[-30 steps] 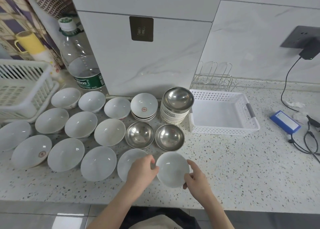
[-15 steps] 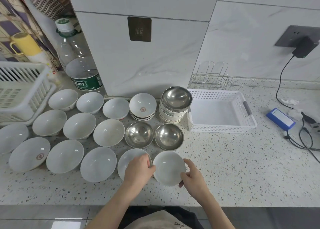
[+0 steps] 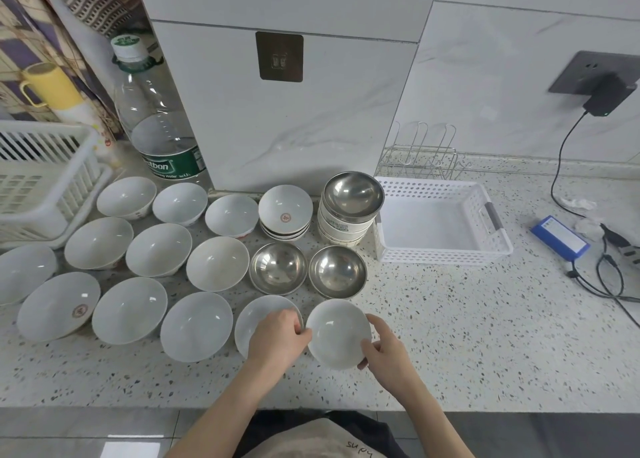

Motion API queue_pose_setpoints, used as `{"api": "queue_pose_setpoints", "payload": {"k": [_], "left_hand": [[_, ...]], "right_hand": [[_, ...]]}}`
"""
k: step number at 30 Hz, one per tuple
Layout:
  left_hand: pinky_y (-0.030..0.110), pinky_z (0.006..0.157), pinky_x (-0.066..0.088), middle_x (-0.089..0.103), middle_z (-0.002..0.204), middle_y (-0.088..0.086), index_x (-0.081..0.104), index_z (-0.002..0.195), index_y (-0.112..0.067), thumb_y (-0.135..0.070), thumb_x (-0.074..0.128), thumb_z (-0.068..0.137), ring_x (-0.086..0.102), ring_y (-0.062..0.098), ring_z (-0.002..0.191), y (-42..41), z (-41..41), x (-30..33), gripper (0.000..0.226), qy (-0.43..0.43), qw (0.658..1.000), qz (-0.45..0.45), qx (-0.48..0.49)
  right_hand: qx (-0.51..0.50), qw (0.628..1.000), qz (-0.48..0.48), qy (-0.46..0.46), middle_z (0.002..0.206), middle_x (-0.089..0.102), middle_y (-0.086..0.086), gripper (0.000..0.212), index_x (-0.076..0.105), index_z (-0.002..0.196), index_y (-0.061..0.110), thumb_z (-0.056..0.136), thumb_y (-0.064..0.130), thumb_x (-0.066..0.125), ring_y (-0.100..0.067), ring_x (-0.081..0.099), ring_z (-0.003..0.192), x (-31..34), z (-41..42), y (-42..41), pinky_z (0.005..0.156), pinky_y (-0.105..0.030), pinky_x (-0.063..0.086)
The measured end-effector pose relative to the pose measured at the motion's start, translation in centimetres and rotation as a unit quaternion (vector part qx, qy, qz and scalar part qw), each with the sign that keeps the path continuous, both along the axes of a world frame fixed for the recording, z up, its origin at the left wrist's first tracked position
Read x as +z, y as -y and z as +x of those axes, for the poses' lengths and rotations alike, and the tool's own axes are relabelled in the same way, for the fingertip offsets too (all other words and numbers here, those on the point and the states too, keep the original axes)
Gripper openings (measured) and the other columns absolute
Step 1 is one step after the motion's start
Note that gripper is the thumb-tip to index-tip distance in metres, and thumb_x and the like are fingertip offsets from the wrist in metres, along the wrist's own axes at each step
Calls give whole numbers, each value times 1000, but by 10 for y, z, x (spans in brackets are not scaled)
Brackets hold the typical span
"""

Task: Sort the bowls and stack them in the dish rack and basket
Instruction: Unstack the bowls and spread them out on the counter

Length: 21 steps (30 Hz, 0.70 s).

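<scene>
Small white bowl: near front edge of speckled desk, gripped on both sides. Left hand with thumb and fingers curled on the bowl's left rim; right hand with fingers curled round its right rim and underside. Both grips grasping the same bowl.

Second white bowl: just left of the held bowl, partly covered by the left hand.

White bowls, single: rows spread over the left half of the desk, mouths up, one at front left with a round red mark.

Steel bowls: two side by side, just behind the held bowl, mouths up.

Stack of white bowls with red mark: against the wall panel, behind the steel pair.

Taller stack topped with steel bowl: touching or just beside the white basket.

Wire dish rack: behind the basket, against the wall.

White slatted basket: far left.

Plastic water bottle: rear left. Yellow mug: behind it.

Blue box, black cables and plugged charger: far right.
</scene>
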State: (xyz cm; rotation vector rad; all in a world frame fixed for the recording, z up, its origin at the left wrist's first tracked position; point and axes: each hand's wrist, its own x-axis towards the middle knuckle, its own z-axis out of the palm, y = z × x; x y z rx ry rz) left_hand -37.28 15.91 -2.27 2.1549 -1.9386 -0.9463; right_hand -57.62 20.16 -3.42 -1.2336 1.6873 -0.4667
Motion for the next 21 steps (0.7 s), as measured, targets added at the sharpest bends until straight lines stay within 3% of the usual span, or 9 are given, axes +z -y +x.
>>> {"api": "queue_pose_setpoints", "payload": {"k": [7, 13, 18, 21], "left_hand": [[22, 47, 29, 52, 60, 0, 48, 61, -19, -27, 63, 88, 44, 15, 54, 0, 0, -1, 32, -15, 1000, 0, 0], [19, 52, 37, 58, 63, -6, 51, 65, -22, -40, 63, 90, 49, 8, 54, 0, 6, -2, 34, -45, 999, 7, 18], [20, 57, 40, 66, 69, -2, 53, 66, -20, -42, 55, 95, 60, 12, 65, 9, 21, 4, 37, -82, 995, 2, 53], [21, 55, 40, 68, 63, -5, 58, 68, -21, -40, 54, 95, 62, 8, 64, 17, 38, 7, 33, -110, 990, -2, 88]], "right_hand": [[-3, 1000, 4, -2, 70, 72, 0, 44, 38, 142, 34, 99, 24, 46, 4, 64, 59, 0, 0, 1, 45, -9, 40], [-31, 998, 41, 21, 69, 73, -1, 40, 49, 134, 30, 96, 41, 50, -3, 65, 59, 0, -3, 5, 53, -21, 47], [-69, 996, 46, -12, 68, 74, 2, 38, 54, 129, 28, 97, 45, 46, -6, 69, 69, 6, -10, 14, 60, -23, 47], [-98, 993, 13, -56, 66, 73, 3, 37, 55, 129, 25, 97, 41, 48, -8, 67, 74, 17, -13, 26, 55, -21, 43]]}}
